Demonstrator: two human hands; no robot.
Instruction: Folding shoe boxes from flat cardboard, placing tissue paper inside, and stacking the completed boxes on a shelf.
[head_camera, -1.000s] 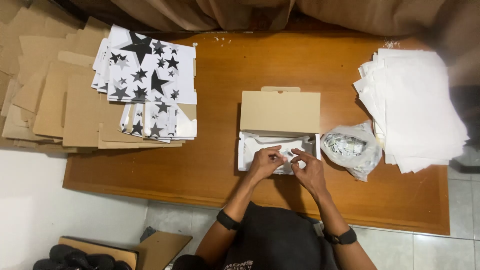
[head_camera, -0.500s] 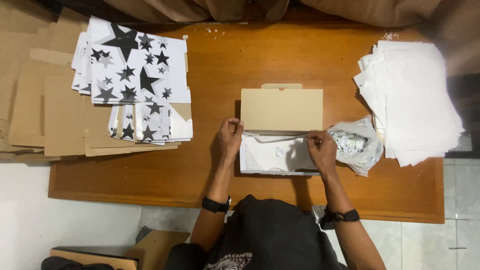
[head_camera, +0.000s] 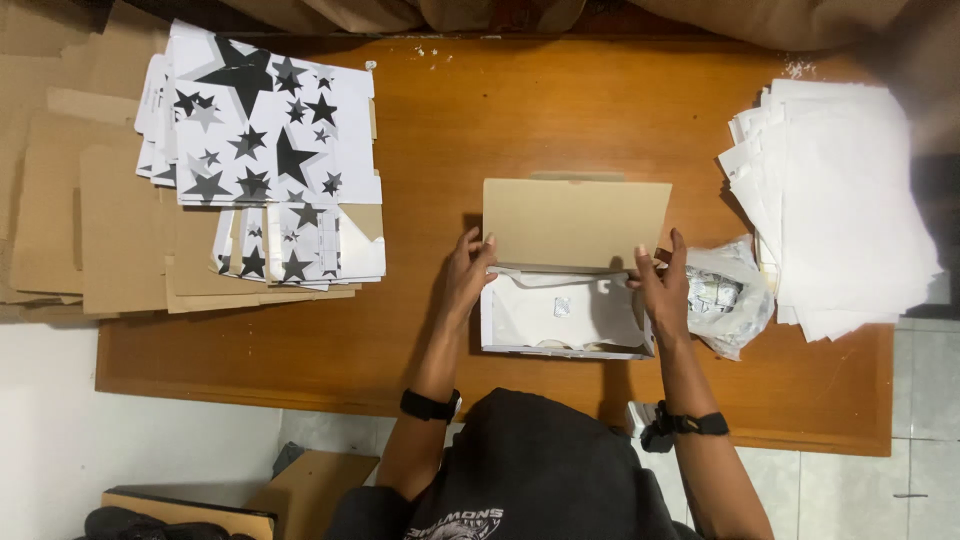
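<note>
Currently left hand (head_camera: 468, 272) and right hand (head_camera: 662, 288) both grip the open cardboard box's (head_camera: 566, 300) sides, near the table's (head_camera: 520, 130) front edge.

I look down on a brown wooden counter (head_camera: 560, 110) with a glossy top that reflects soft indoor light. Below its near edge I see a pale tiled floor (head_camera: 850, 490). At the far edge hangs a brownish cloth (head_camera: 420, 12). Flat cardboard pieces (head_camera: 300, 485) lie on the floor at lower left.
</note>
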